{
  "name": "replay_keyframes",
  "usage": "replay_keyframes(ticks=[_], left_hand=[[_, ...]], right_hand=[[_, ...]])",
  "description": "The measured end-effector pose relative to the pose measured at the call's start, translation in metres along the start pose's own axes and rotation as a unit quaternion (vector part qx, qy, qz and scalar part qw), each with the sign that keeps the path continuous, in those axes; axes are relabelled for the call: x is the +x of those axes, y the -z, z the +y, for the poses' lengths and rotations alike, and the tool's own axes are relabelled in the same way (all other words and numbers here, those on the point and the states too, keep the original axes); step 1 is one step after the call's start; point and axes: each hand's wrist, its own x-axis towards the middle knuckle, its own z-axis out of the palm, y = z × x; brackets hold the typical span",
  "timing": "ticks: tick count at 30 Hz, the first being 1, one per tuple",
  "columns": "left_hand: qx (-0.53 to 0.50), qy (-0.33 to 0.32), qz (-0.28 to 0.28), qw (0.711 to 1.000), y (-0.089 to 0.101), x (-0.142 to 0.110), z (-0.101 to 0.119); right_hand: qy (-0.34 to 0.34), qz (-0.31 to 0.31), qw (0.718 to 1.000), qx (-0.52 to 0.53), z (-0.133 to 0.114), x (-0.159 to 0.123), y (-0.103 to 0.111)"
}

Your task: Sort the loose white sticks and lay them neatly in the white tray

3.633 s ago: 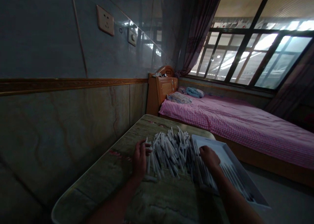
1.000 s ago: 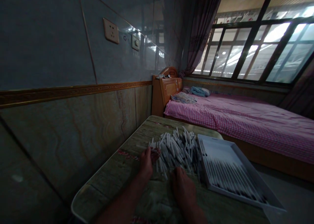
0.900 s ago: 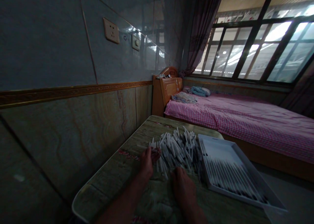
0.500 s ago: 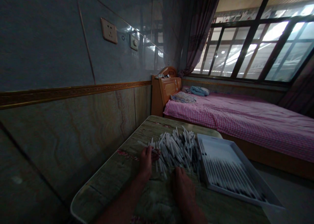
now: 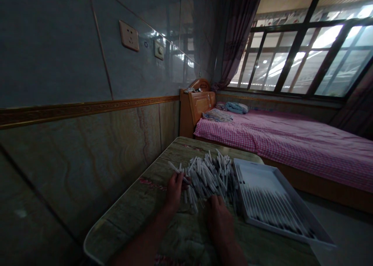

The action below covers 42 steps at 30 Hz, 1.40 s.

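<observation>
White sticks [image 5: 207, 175] overlap indistinctly; left hand [image 5: 174, 190] pinches one, right hand [image 5: 220, 217] is curled, any contents hidden.

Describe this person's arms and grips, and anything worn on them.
The bare human left grip and bare human right grip show no gloves. The bare left forearm, narrowing toward the wrist, and bare right forearm show no sleeves or watch. Too dim to rule out rings.
</observation>
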Motion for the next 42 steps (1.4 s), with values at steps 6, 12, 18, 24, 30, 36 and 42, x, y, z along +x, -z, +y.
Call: replay_keyframes(ticks=[6,12,18,24,30,36,42], left_hand=[[-0.005,0.008,-0.043,0.999,-0.004,-0.007,0.003],[0.034,0.026,-0.137,0.990,-0.012,-0.016,-0.009],[0.003,0.148,-0.221,0.964,-0.014,-0.021,-0.008],[-0.032,0.194,-0.268,0.943,-0.007,-0.019,-0.006],[-0.168,0.203,-0.154,0.952,-0.008,-0.013,-0.001],[-0.248,0.223,-0.057,0.941,-0.005,-0.004,0.008],[-0.268,0.221,-0.042,0.937,-0.003,0.001,0.009]], right_hand=[[0.005,0.022,0.998,0.054,-0.001,-0.001,-0.002],[0.050,0.087,0.960,0.262,-0.002,-0.002,-0.006],[-0.010,0.078,0.888,0.453,0.000,0.000,-0.007],[-0.096,0.057,0.862,0.494,0.002,0.009,-0.002],[-0.159,0.123,0.837,0.509,0.026,0.020,0.000],[-0.074,0.119,0.941,0.308,0.043,0.017,-0.003],[-0.036,0.041,0.989,0.138,0.029,0.011,0.017]])
